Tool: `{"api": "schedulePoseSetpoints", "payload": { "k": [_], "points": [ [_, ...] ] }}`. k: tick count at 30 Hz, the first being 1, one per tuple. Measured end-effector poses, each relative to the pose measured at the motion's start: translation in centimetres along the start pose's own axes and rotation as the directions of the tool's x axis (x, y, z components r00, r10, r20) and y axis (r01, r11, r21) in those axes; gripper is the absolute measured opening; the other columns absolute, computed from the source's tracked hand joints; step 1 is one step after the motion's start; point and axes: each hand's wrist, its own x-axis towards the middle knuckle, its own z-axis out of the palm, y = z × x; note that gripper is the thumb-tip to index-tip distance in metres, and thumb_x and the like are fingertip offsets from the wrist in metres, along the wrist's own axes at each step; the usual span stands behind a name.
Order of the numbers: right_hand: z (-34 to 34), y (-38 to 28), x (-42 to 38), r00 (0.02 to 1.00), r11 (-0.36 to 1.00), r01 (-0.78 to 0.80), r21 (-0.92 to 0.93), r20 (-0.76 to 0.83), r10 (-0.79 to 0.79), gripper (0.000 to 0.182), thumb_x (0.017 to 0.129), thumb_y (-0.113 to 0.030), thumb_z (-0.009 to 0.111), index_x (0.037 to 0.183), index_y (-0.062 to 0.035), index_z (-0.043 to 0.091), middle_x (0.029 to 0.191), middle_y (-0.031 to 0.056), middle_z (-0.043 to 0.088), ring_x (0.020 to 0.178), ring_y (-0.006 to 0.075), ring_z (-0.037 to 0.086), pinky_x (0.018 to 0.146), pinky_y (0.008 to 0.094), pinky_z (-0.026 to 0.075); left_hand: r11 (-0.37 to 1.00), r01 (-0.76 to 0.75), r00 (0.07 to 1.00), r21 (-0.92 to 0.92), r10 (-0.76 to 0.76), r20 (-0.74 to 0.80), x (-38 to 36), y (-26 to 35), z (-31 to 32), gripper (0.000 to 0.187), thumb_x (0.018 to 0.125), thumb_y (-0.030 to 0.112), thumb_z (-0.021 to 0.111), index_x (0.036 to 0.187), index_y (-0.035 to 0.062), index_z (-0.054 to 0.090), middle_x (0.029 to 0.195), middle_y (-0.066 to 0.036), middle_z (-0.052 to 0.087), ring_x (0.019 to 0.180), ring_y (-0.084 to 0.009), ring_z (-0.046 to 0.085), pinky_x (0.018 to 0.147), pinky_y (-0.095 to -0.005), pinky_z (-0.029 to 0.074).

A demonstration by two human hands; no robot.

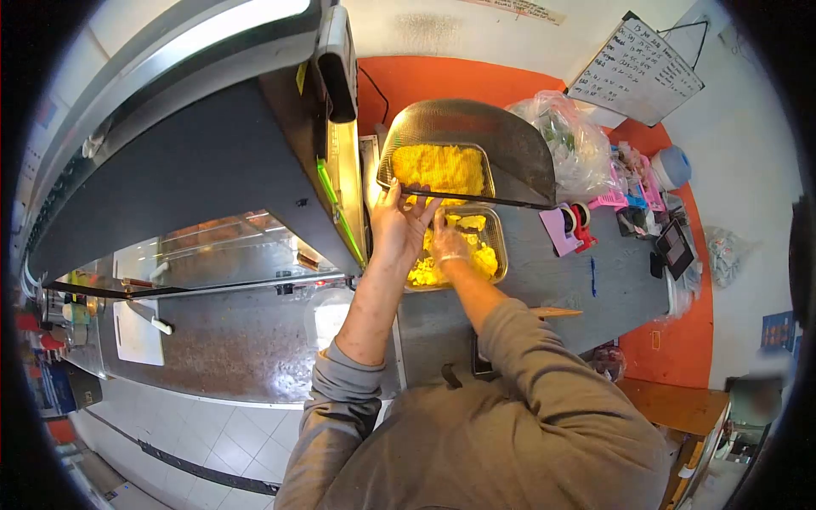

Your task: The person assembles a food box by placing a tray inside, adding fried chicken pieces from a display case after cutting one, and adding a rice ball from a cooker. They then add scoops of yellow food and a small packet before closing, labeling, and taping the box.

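Two metal trays of yellow food stand one behind the other on the grey table. My left hand [401, 219] grips the near edge of a dark mesh cover [510, 144], which is tilted up over the far tray. Through the mesh the yellow food [438, 168] of the far tray shows. My right hand [448, 242] reaches into the near tray [505, 255], among yellow pieces [484, 259]. Its fingers are partly hidden there, and whether they hold a piece is unclear.
A glass display case [212, 246] stands on the left. To the right are a plastic bag [565, 140], tape rolls [581, 217], a blue pen [593, 277] and pink baskets [650, 187]. A wooden pointed object [557, 312] lies beside my right sleeve.
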Motion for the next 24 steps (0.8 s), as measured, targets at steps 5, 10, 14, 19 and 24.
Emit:
{"api": "schedulePoseSetpoints", "payload": {
  "k": [5,10,14,19,24],
  "points": [
    [0.5,-1.9,-0.7,0.997,0.999,-0.019,0.044,0.078,0.015,0.072,0.092,-0.032,0.044,0.151,-0.0148,0.007,0.119,0.022,0.06,0.099,0.0309,0.065,0.084,0.0439,0.052,0.999,0.01,0.999,0.049,-0.008,-0.045,-0.1,0.1,-0.5,0.02,0.101,0.024,0.041,0.105,0.0058,0.048,0.098,-0.01,0.057,0.088,-0.0241,0.059,0.087,-0.0449,0.054],
    [1.7,-1.1,2.4,1.0,0.978,0.003,0.211,-0.005,-0.002,0.046,0.089,-0.039,0.048,0.122,-0.0096,0.059,0.098,0.0153,0.07,0.089,0.0306,0.068,0.073,0.0439,0.053,1.0,0.008,1.0,0.03,-0.008,0.015,0.2,-0.2,-1.2,0.018,0.1,0.025,0.046,0.104,0.0077,0.049,0.097,-0.009,0.059,0.089,-0.0225,0.059,0.088,-0.0446,0.054],
    [-0.6,-0.8,1.8,0.977,0.972,0.206,-0.11,0.081,-0.198,0.034,0.086,-0.036,0.057,0.105,-0.0113,0.069,0.098,0.0107,0.071,0.089,0.0265,0.069,0.072,0.0408,0.054,1.0,0.01,1.0,0.004,-0.01,-0.004,0.3,-0.3,-0.2,0.022,0.1,0.026,0.045,0.107,0.0052,0.048,0.1,-0.008,0.057,0.092,-0.0227,0.059,0.09,-0.0444,0.054],
    [0.5,1.9,2.1,0.903,0.94,0.177,0.293,0.331,-0.274,0.064,0.071,-0.059,0.07,0.104,-0.0044,0.069,0.109,0.0203,0.066,0.102,0.0338,0.063,0.088,0.0407,0.049,1.0,-0.006,1.0,-0.01,0.006,-0.011,0.2,-0.2,0.6,0.021,0.101,0.024,0.042,0.104,0.0056,0.052,0.095,-0.007,0.057,0.087,-0.0203,0.058,0.089,-0.0464,0.053],
    [-1.9,7.5,2.1,0.959,0.871,-0.159,0.465,0.281,0.026,0.074,0.077,-0.057,0.066,0.122,0.0017,0.058,0.118,0.0233,0.061,0.106,0.0345,0.061,0.09,0.0414,0.049,1.0,0.003,0.999,-0.009,-0.003,-0.034,-0.4,-0.1,0.4,0.02,0.101,0.023,0.042,0.1,0.0055,0.051,0.093,-0.006,0.057,0.085,-0.0199,0.059,0.09,-0.0464,0.053]
  ]
}}
